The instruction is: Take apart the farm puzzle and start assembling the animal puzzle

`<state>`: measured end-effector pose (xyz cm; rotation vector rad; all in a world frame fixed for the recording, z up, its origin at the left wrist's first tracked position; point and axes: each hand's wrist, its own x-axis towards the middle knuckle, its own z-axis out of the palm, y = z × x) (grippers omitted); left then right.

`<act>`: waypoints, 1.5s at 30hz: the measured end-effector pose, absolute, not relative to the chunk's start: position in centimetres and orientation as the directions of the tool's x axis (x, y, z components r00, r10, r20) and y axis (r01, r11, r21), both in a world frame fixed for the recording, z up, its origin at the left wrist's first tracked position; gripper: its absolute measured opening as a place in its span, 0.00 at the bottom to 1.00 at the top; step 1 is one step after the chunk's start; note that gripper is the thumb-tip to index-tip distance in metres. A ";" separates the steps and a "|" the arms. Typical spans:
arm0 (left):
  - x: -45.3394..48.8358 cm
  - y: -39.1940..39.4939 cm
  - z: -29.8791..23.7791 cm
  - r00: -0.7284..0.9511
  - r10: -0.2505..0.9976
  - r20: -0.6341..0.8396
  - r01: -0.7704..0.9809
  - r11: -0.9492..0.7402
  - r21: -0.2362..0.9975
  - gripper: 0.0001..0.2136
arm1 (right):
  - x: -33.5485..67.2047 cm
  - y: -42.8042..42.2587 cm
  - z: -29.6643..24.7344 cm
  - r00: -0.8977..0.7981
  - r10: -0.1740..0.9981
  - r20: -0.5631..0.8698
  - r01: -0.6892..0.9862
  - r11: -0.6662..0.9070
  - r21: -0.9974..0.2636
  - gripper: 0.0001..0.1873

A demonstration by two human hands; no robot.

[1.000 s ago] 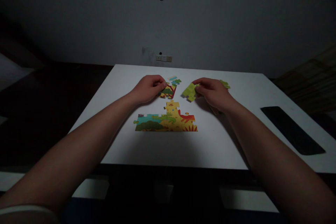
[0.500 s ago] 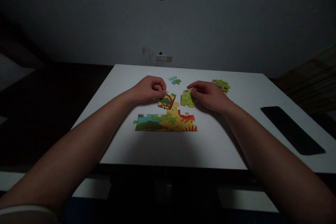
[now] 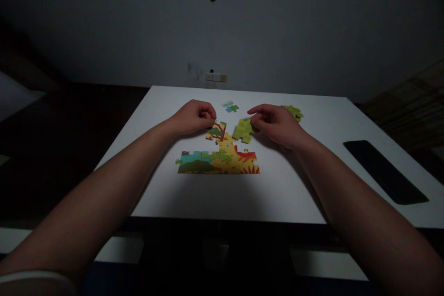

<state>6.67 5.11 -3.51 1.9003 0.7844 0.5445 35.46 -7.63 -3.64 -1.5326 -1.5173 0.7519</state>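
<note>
My left hand (image 3: pixel 197 117) is closed, thumb and fingers pinching the upper left edge of a jigsaw piece with a dark red tree trunk (image 3: pixel 216 131). This piece is just above the joined puzzle section (image 3: pixel 199 164), close to its upward-jutting yellow part; whether they touch I cannot tell. My right hand (image 3: pixel 275 124) pinches a green jigsaw piece (image 3: pixel 243 130) by its right side, the index finger stretched out above it. The green piece looks tilted and casts a shadow to its left. A lizard-like green figure and a red animal show on the joined section.
Farther back on the white table (image 3: pixel 215 199) lies a blue and green jigsaw piece (image 3: pixel 230 106). Several green pieces (image 3: pixel 294 113) lie together beyond my right hand, partly hidden by it. A long black mat-like object (image 3: pixel 385 171) rests at the right. The wall (image 3: pixel 277 32) stands behind.
The tree piece has shifted slightly left and turned a little in my left hand. The green piece has turned and moved slightly left in my right hand. The joined section stays put.
</note>
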 end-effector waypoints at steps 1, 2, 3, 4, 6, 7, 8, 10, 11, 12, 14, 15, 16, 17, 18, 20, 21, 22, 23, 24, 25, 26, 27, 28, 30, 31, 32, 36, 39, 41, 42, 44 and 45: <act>6.7 5.3 -3.6 0.663 0.746 0.065 0.296 -0.342 0.892 0.06 | 35.4 -7.6 -3.7 0.098 0.985 0.143 0.469 0.081 -0.879 0.17; 6.7 5.5 -3.7 0.634 0.768 0.096 0.309 -0.365 0.878 0.06 | 35.5 -7.6 -3.7 0.098 0.983 0.154 0.454 0.093 -0.886 0.17; 6.6 5.7 -3.8 0.608 0.785 0.123 0.328 -0.389 0.861 0.06 | 35.5 -7.6 -3.7 0.094 0.982 0.165 0.443 0.107 -0.890 0.17; 6.5 5.9 -3.8 0.589 0.794 0.147 0.352 -0.416 0.838 0.06 | 35.6 -7.6 -3.6 0.082 0.981 0.175 0.438 0.122 -0.891 0.17; 6.3 6.2 -4.0 0.581 0.794 0.181 0.413 -0.479 0.775 0.06 | 35.7 -7.7 -3.4 0.047 0.979 0.201 0.449 0.159 -0.879 0.12; 6.1 6.3 -4.0 0.585 0.788 0.194 0.444 -0.511 0.736 0.06 | 35.7 -7.8 -3.2 0.025 0.975 0.223 0.460 0.187 -0.868 0.09; 6.0 6.3 -4.1 0.589 0.781 0.206 0.470 -0.539 0.699 0.06 | 35.7 -7.8 -3.0 -0.001 0.968 0.250 0.469 0.221 -0.855 0.05; 5.8 6.4 -4.2 0.595 0.772 0.223 0.512 -0.578 0.635 0.07 | 35.5 -8.0 -2.6 -0.050 0.950 0.307 0.472 0.294 -0.831 0.05; 5.7 6.5 -4.2 0.594 0.772 0.226 0.532 -0.588 0.609 0.07 | 35.5 -8.1 -2.4 -0.070 0.942 0.328 0.467 0.321 -0.824 0.06; 5.7 6.5 -4.2 0.593 0.772 0.228 0.551 -0.596 0.585 0.07 | 35.4 -8.2 -2.3 -0.086 0.937 0.340 0.463 0.339 -0.819 0.06; 5.7 6.4 -4.1 0.599 0.769 0.223 0.583 -0.610 0.536 0.08 | 35.2 -8.3 -2.2 -0.109 0.933 0.343 0.461 0.354 -0.814 0.06; 5.7 6.4 -4.1 0.606 0.765 0.219 0.595 -0.618 0.513 0.08 | 35.1 -8.3 -2.2 -0.117 0.932 0.342 0.458 0.357 -0.814 0.06; 5.8 6.4 -4.0 0.614 0.760 0.215 0.603 -0.627 0.494 0.08 | 35.1 -8.3 -2.3 -0.122 0.933 0.338 0.451 0.355 -0.818 0.06; 5.8 6.4 -3.9 0.622 0.754 0.210 0.608 -0.635 0.477 0.08 | 35.1 -8.3 -2.4 -0.123 0.937 0.327 0.442 0.347 -0.827 0.06; 5.9 6.3 -3.9 0.628 0.751 0.206 0.613 -0.640 0.464 0.08 | 35.1 -8.3 -2.5 -0.120 0.944 0.309 0.431 0.330 -0.840 0.07; 6.0 6.3 -3.8 0.631 0.749 0.200 0.625 -0.644 0.442 0.09 | 35.1 -8.2 -2.6 -0.100 0.961 0.258 0.415 0.276 -0.867 0.08; 6.0 6.2 -3.8 0.633 0.749 0.195 0.631 -0.645 0.431 0.10 | 35.1 -8.2 -2.7 -0.085 0.968 0.235 0.414 0.249 -0.876 0.09; 6.0 6.2 -3.8 0.634 0.749 0.190 0.638 -0.647 0.418 0.11 | 35.1 -8.2 -2.8 -0.070 0.973 0.219 0.416 0.228 -0.881 0.09; 6.0 6.2 -3.8 0.637 0.749 0.185 0.644 -0.648 0.405 0.11 | 35.2 -8.2 -2.9 -0.057 0.976 0.211 0.416 0.215 -0.884 0.10; 6.0 6.1 -3.8 0.640 0.747 0.180 0.649 -0.652 0.393 0.12 | 35.2 -8.2 -3.0 -0.048 0.977 0.207 0.412 0.208 -0.887 0.09; 6.0 6.1 -3.8 0.645 0.744 0.176 0.652 -0.655 0.382 0.13 | 35.2 -8.2 -3.1 -0.046 0.978 0.203 0.401 0.204 -0.893 0.09; 6.0 6.1 -3.8 0.647 0.742 0.176 0.653 -0.658 0.375 0.13 | 35.2 -8.2 -3.1 -0.047 0.980 0.196 0.386 0.198 -0.901 0.09; 6.0 6.1 -3.8 0.647 0.741 0.176 0.653 -0.659 0.372 0.13 | 35.2 -8.2 -3.2 -0.050 0.982 0.185 0.370 0.190 -0.909 0.09; 6.0 6.1 -3.8 0.646 0.742 0.178 0.653 -0.658 0.375 0.13 | 35.2 -8.2 -3.3 -0.053 0.984 0.172 0.358 0.180 -0.916 0.09; 6.1 6.1 -3.8 0.640 0.748 0.176 0.655 -0.651 0.385 0.13 | 35.3 -8.1 -3.3 -0.050 0.986 0.158 0.358 0.166 -0.919 0.09; 6.1 6.1 -3.8 0.638 0.751 0.173 0.657 -0.647 0.387 0.13 | 35.3 -8.1 -3.2 -0.046 0.986 0.161 0.369 0.167 -0.914 0.09; 6.1 6.1 -3.8 0.638 0.751 0.169 0.658 -0.646 0.386 0.14 | 35.4 -8.1 -3.1 -0.041 0.985 0.170 0.380 0.173 -0.909 0.08; 6.1 6.1 -3.9 0.652 0.741 0.162 0.654 -0.658 0.374 0.15 | 35.7 -8.2 -2.6 -0.061 0.981 0.187 0.383 0.196 -0.903 0.08; 6.1 6.1 -3.9 0.665 0.730 0.159 0.649 -0.670 0.360 0.16 | 35.7 -8.4 -2.7 -0.085 0.988 0.132 0.400 0.156 -0.903 0.11; 6.0 6.1 -3.9 0.672 0.723 0.161 0.645 -0.678 0.351 0.16 | 35.6 -8.5 -2.9 -0.107 0.990 0.096 0.425 0.133 -0.895 0.11; 6.0 6.1 -3.9 0.676 0.719 0.162 0.644 -0.683 0.345 0.16 | 35.5 -8.6 -3.0 -0.124 0.989 0.080 0.443 0.128 -0.887 0.11; 6.0 6.1 -3.9 0.682 0.713 0.165 0.642 -0.691 0.333 0.16 | 35.3 -8.6 -3.3 -0.167 0.984 0.056 0.493 0.133 -0.860 0.08; 6.1 6.1 -3.9 0.684 0.710 0.164 0.642 -0.694 0.325 0.16 | 35.3 -8.6 -3.4 -0.189 0.981 0.051 0.523 0.145 -0.840 0.08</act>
